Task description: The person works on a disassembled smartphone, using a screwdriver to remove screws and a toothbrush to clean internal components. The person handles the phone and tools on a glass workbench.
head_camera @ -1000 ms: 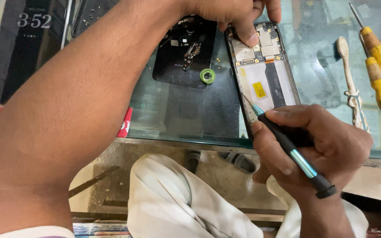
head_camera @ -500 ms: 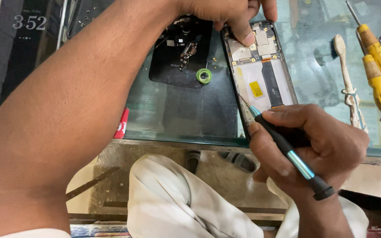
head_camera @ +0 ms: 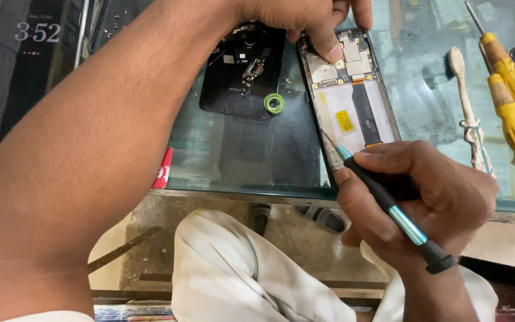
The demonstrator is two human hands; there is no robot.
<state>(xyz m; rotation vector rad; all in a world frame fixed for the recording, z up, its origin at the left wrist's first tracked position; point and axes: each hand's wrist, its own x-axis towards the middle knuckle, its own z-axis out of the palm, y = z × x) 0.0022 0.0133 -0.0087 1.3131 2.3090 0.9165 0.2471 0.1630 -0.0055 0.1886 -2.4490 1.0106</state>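
An opened phone [head_camera: 353, 101] lies on the glass counter [head_camera: 233, 161], its white inner frame, black flex strip and yellow sticker exposed. My left hand [head_camera: 311, 21] reaches across from the left and presses its fingers on the phone's upper end. My right hand [head_camera: 424, 197] grips a thin black screwdriver [head_camera: 388, 209] with blue bands; its tip touches the phone's lower left edge. Left of the phone sits a black back cover [head_camera: 239, 77] with small parts and a green ring [head_camera: 273, 103] on it.
Two yellow-handled screwdrivers [head_camera: 511, 95] and a pale worn brush [head_camera: 466, 113] lie at the right. A dark phone with a lit clock screen [head_camera: 25, 65] rests at the far left. My white-trousered knees [head_camera: 239, 274] and sandals show below the counter edge.
The view has shifted slightly, so the phone sits a little higher in frame. My right hand has kept the screwdriver tip at the phone's lower left edge; my left hand stays on its top.
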